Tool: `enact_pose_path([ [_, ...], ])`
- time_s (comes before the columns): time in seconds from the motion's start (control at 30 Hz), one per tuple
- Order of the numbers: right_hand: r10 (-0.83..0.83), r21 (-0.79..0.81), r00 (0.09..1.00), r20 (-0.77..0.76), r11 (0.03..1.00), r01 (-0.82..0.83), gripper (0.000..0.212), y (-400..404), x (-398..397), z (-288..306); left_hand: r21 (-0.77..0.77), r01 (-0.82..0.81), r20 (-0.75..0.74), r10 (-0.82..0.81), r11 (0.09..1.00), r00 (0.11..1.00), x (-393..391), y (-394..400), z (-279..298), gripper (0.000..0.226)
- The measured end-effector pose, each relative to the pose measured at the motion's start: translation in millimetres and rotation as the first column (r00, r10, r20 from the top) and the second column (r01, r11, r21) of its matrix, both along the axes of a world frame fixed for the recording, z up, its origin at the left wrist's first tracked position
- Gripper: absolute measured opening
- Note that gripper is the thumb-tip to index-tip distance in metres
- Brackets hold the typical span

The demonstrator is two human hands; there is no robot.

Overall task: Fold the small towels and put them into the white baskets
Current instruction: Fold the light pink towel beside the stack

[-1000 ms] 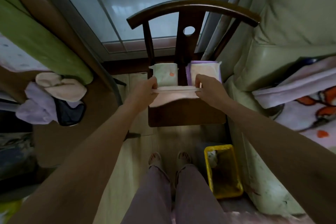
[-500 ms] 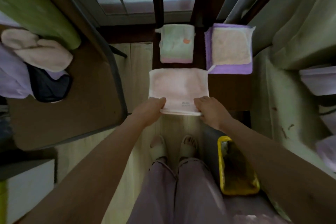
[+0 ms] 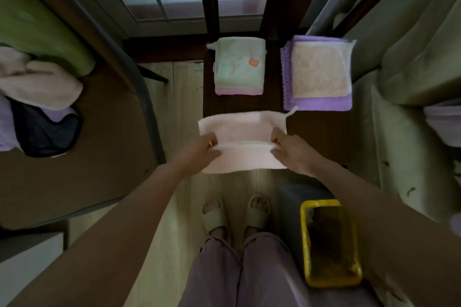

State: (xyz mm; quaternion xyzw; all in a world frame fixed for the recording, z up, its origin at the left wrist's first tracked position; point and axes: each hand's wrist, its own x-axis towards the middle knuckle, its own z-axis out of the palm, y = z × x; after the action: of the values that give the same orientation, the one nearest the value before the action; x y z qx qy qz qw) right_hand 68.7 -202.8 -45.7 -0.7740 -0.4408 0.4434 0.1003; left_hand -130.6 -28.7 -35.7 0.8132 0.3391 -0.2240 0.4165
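On the chair seat (image 3: 314, 132), both hands pinch the unlabelled pink towel (image 3: 239, 124).

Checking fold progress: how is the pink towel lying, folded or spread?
Mid-fold. The pink towel lies on the chair seat; the left hand and right hand pinch its near edge, doubled partway over.

The pink towel (image 3: 243, 142) lay half folded on the seat; two folded stacks (image 3: 239, 65) (image 3: 318, 73) sat behind it.
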Motion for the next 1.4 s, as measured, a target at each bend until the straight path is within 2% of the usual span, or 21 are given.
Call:
enact_pose_path([
  [0.1,-0.207,0.113,0.977,0.043,0.973,0.201,0.016,14.7,8.8,-5.4,0.041,-0.265,0.167,0.254,0.964,0.953,15.6,9.3,-8.1,0.021],
  [0.2,-0.283,0.133,0.950,0.132,0.955,0.266,0.029,28.8,13.2,-16.3,0.008,-0.424,0.203,0.414,0.906,0.888,28.4,10.1,-19.8,0.016],
  [0.27,-0.293,0.117,0.939,0.181,0.954,0.275,0.027,34.6,15.0,-23.3,0.029,-0.479,0.198,0.465,0.877,0.863,31.7,9.6,-27.0,0.016],
  [0.4,-0.293,0.079,0.926,0.239,0.956,0.282,0.027,42.4,16.7,-34.8,0.101,-0.416,0.117,0.404,0.904,0.907,31.9,12.0,-34.4,0.034],
  [0.6,-0.265,0.088,0.912,0.312,0.964,0.251,0.030,51.4,17.7,-47.7,0.169,-0.401,0.021,0.404,0.900,0.915,45.2,18.3,-39.7,0.038],
  [0.77,-0.203,0.088,0.870,0.449,0.979,0.183,0.032,50.6,14.1,-54.6,0.269,-0.335,-0.025,0.355,0.903,0.935,44.3,16.2,-45.6,0.047],
  [1.03,-0.161,0.122,0.854,0.494,0.986,0.115,0.028,47.3,9.2,-56.1,0.271,-0.260,-0.007,0.272,0.927,0.962,31.8,14.5,-55.1,0.036],
  [1.13,-0.202,0.094,0.842,0.500,0.979,0.179,0.030,52.1,7.3,-52.1,0.256,-0.382,0.027,0.389,0.888,0.921,30.5,13.8,-55.4,0.038],
  [1.17,-0.234,0.086,0.833,0.502,0.971,0.221,0.030,54.8,5.2,-49.4,0.309,-0.419,0.081,0.416,0.854,0.906,29.2,12.3,-53.8,0.037],
  [1.23,-0.305,0.122,0.786,0.539,0.951,0.285,0.033,57.9,-0.6,-43.9,0.490,-0.412,0.229,0.342,0.768,0.911,24.2,6.6,-51.1,0.035],
  [1.3,-0.300,0.218,0.709,0.638,0.954,0.208,0.035,56.8,-9.9,-39.5,0.611,-0.347,0.361,0.140,0.712,0.922,18.9,-2.2,-49.4,0.033],
  [1.33,-0.283,0.268,0.681,0.675,0.955,0.130,0.035,56.2,-16.8,-38.9,0.626,-0.286,0.397,0.020,0.725,0.918,16.9,-7.4,-50.7,0.033],
  [1.4,-0.174,0.297,0.727,0.664,0.954,-0.042,0.040,55.5,-30.9,-44.0,0.602,-0.128,0.398,-0.158,0.788,0.904,17.2,-14.5,-54.8,0.040],
])
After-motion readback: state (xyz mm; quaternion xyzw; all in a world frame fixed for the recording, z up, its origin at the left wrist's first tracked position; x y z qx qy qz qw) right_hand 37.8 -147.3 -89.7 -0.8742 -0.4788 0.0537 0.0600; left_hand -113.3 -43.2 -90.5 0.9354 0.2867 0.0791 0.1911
